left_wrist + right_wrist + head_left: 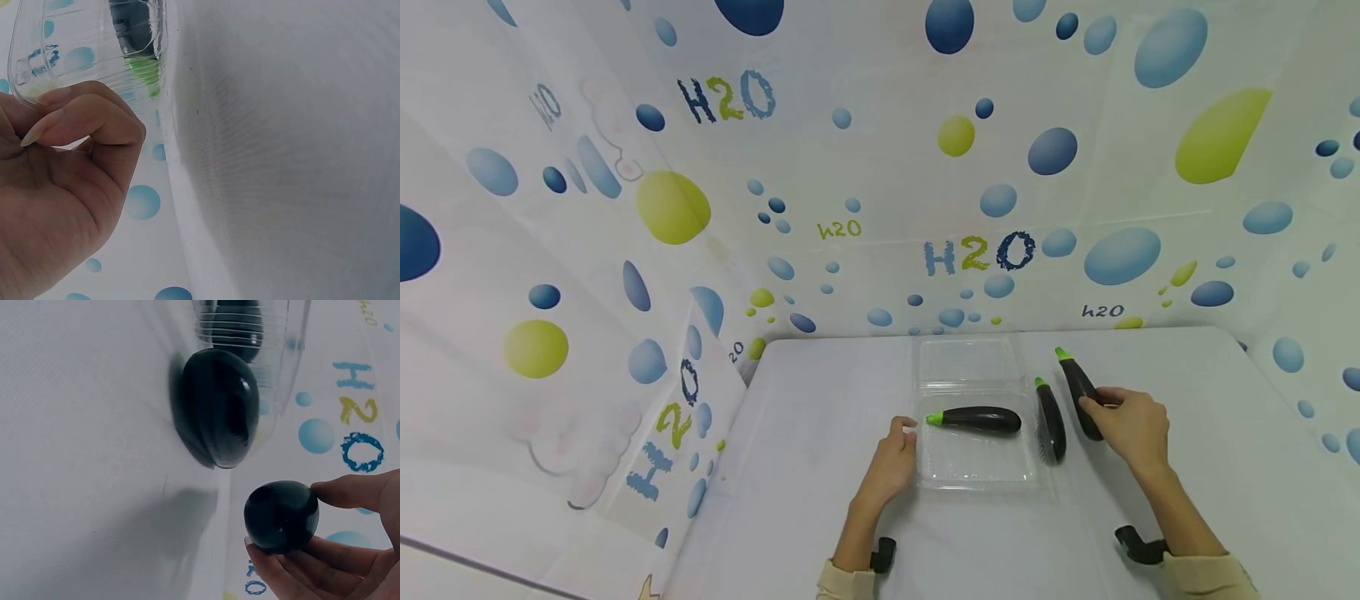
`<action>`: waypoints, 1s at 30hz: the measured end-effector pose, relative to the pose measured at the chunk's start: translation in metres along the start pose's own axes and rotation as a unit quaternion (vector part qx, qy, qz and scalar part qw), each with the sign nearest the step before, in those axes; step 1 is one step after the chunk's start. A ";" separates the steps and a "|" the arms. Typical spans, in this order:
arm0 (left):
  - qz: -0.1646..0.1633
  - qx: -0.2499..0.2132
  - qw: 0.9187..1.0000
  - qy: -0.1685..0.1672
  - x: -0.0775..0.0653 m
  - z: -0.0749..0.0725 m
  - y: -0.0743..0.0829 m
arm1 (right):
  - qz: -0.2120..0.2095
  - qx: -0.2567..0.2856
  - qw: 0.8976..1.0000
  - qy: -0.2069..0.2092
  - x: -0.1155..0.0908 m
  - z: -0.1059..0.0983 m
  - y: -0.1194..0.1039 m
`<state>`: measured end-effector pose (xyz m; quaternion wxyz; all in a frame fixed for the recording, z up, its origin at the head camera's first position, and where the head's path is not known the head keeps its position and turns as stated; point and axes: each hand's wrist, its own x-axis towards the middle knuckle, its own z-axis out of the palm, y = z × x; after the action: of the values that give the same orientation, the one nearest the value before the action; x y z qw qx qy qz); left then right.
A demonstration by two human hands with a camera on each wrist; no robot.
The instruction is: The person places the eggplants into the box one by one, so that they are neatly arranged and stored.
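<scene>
My right hand (1131, 427) holds a dark eggplant (1079, 392) with a green stem end, thumb on one side and fingers on the other. In the right wrist view this eggplant (281, 517) shows end-on, raised off the table. A second eggplant (1052, 421) lies on the table against the right side of a clear plastic clamshell box (977, 475). Inside the box's base a third eggplant (981, 419) lies crosswise, green end to the left. At the box's left edge, my left hand (891, 462) grips the rim with curled fingers; the exact contact is partly hidden.
The box's clear lid (970, 361) lies folded back toward the far edge of the white table (820, 417). A patterned curtain (880, 167) with blue and green dots hangs behind the table and along its sides.
</scene>
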<state>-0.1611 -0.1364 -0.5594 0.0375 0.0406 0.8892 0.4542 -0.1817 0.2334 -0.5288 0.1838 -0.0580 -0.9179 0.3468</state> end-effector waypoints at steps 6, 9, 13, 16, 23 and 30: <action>0.006 -0.003 1.000 0.001 -0.001 0.000 0.000 | -0.002 0.007 1.000 0.000 0.002 -0.004 -0.005; 0.006 -0.003 1.000 0.001 0.000 0.000 0.000 | -0.004 0.006 1.000 0.000 0.002 -0.005 -0.006; 0.004 -0.003 1.000 0.002 -0.001 0.000 0.001 | -0.008 0.011 1.000 0.000 0.003 -0.007 -0.008; 0.003 -0.005 1.000 0.002 -0.001 0.000 0.001 | -0.012 0.016 1.000 0.002 0.003 -0.007 -0.010; 0.003 -0.004 1.000 0.003 -0.001 0.001 0.002 | -0.021 0.025 0.999 0.004 0.004 -0.010 -0.020; 0.004 -0.001 1.000 0.006 0.000 0.001 0.002 | -0.039 0.032 0.999 0.003 0.006 -0.013 -0.029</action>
<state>-0.1608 -0.1344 -0.5583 0.0303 0.0409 0.8888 0.4555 -0.1816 0.2209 -0.4984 0.2019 -0.0171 -0.9075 0.3680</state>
